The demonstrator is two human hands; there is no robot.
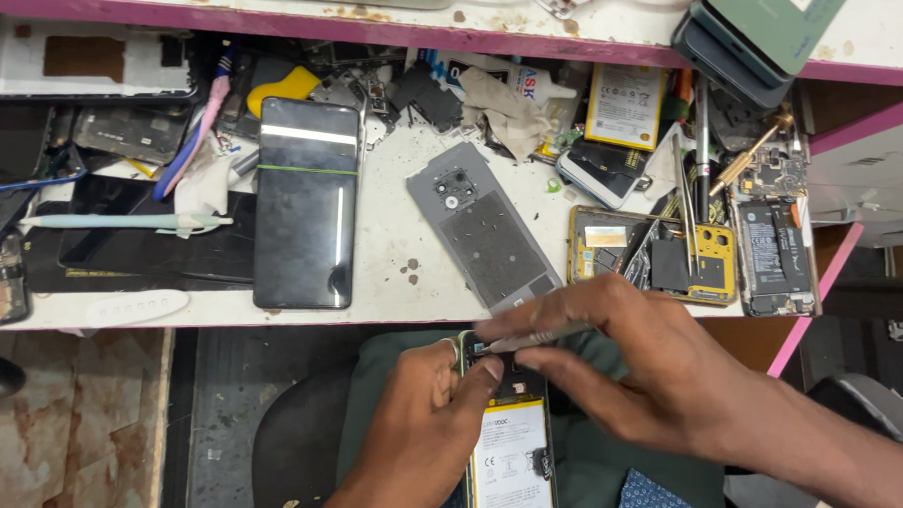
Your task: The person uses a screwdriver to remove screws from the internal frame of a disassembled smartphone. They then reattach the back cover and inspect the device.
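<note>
The left hand (427, 425) grips the side of an opened phone (508, 432), fingers curled around its edge and thumb pressed on top. The phone rests on the person's lap, just below the edge of the table (392, 256), and its white battery (512, 462) shows inside. The right hand (625, 358) pinches a thin metal tool (529, 337) between its fingers, and the tip of the tool touches the top part of the phone. On the table just above the hands lies a grey back cover (486, 238) with a camera hole. To its left lies a black phone (307, 204) with its dark screen up. To the right sits another opened phone with a yellow frame (652, 255), and tweezers (685, 211) lie across it. A pale stick tool (120, 222) lies far to the left.
</note>
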